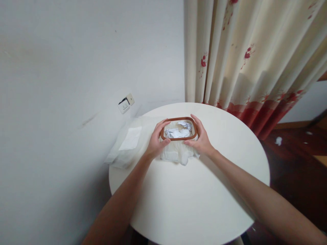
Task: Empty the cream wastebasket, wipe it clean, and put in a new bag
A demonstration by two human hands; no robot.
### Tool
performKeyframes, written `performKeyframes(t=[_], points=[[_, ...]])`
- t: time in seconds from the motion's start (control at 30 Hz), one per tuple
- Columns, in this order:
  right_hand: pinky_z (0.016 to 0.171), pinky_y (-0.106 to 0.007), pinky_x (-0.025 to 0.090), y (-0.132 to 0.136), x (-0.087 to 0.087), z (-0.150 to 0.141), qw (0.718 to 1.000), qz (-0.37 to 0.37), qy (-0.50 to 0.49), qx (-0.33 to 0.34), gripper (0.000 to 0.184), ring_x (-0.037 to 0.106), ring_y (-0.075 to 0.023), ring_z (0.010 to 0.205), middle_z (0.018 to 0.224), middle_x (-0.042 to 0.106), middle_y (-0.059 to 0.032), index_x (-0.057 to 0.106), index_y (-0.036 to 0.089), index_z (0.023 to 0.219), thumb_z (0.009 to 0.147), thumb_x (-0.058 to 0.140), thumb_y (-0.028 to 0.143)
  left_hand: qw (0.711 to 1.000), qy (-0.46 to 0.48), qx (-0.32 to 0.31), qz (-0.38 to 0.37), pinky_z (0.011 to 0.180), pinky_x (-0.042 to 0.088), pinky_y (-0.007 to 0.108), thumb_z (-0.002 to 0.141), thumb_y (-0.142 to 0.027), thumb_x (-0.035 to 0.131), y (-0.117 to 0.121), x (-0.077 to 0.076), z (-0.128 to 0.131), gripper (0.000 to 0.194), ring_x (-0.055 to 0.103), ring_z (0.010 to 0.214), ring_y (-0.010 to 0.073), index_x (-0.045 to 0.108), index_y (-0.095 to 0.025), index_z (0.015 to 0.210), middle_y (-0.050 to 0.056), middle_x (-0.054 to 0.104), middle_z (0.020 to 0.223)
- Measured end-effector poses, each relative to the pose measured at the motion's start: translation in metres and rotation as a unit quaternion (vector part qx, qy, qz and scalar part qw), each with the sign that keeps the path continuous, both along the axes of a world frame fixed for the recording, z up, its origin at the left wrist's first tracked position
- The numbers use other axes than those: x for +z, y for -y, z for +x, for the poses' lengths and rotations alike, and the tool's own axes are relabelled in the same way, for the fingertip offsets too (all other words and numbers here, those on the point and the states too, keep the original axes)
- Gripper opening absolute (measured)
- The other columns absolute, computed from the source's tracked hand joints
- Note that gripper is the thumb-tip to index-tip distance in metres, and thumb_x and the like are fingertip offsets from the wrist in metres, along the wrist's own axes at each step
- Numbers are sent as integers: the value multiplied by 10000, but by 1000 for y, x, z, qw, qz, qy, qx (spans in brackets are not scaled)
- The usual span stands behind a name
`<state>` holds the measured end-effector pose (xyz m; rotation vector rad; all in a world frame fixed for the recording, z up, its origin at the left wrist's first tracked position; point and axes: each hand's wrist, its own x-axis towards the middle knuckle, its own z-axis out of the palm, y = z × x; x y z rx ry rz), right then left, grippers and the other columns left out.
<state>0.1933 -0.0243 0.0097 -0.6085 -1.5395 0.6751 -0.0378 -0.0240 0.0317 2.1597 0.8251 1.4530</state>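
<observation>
White table (pixel 230 149) ran on toward the viewer and rightward, giving room as far as its curved edge; leftward, a plastic bag (pixel 130 139) reached that edge, close by the wall (pixel 63 75). Over the table's far half, the left hand (pixel 155 140) and right hand (pixel 202 139) grasped opposite ends of a brown rim (pixel 178 139). It was a rounded rectangle, with pale film (pixel 170 156) hanging below its near side and crumpled white paper (pixel 176 133) showing inside.
</observation>
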Motion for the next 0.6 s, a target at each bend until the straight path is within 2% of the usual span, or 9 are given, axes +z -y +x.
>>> performKeyframes(t=[0.17,0.33,0.5,0.6], points=[[1248,-533,333,2,2,-1,1000,2,0,-4,1102,458,-353,1444,1538,496,-148,449,246,1515,604,893,678,1000,7,8,2,1243,334,514,814,-809,586,2,1,3,794,454,1464,344,608,-223,1349,182,513,1517],[1234,-538,353,2,2,1,1000,2,7,15,1040,485,-349,1424,1529,506,-145,465,255,1508,645,883,657,1000,13,9,8,1246,326,528,825,-799,583,2,-1,5,760,441,1475,347,609,-230,1328,180,500,1522],[1269,-567,265,1,4,6,998,22,53,5,952,351,-355,1521,1619,412,-132,497,279,1500,702,839,670,1000,14,15,16,1241,328,530,822,-794,594,1,-2,4,739,447,1467,346,626,-223,1290,180,514,1503],[1267,-568,273,0,5,8,998,21,59,15,952,373,-353,1508,1599,438,-132,485,277,1512,720,814,691,999,10,23,20,1239,331,531,817,-810,581,1,-1,4,754,448,1466,344,623,-223,1287,182,518,1499]])
